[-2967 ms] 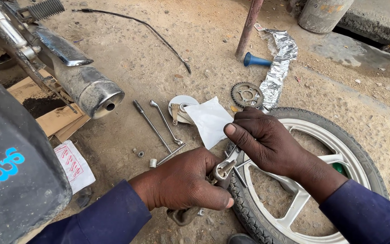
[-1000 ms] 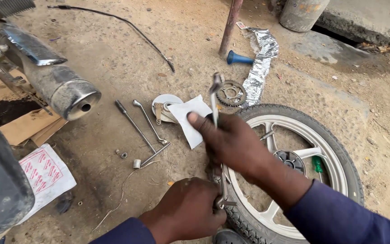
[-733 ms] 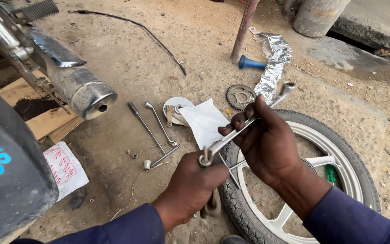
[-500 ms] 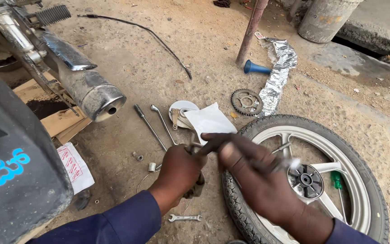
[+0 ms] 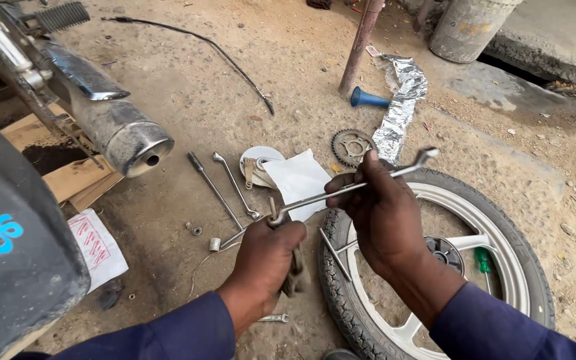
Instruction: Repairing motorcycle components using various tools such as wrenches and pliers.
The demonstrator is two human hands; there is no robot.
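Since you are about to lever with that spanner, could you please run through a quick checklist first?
1. Right hand grips the long spanner mid-shaft: ok.
2. Left hand closed on a dark part at the tyre's edge; which part: cannot tell.
3. Spanner's near end seated on a fitting: cannot tell, the left hand hides it.
4. Wheel lies flat on the ground: ok.
5. Loose sprocket and two spare spanners lie apart from the hands: ok.

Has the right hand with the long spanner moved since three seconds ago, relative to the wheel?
Yes. The right hand has lifted off the wheel rim and now holds the long spanner raised above the tyre.
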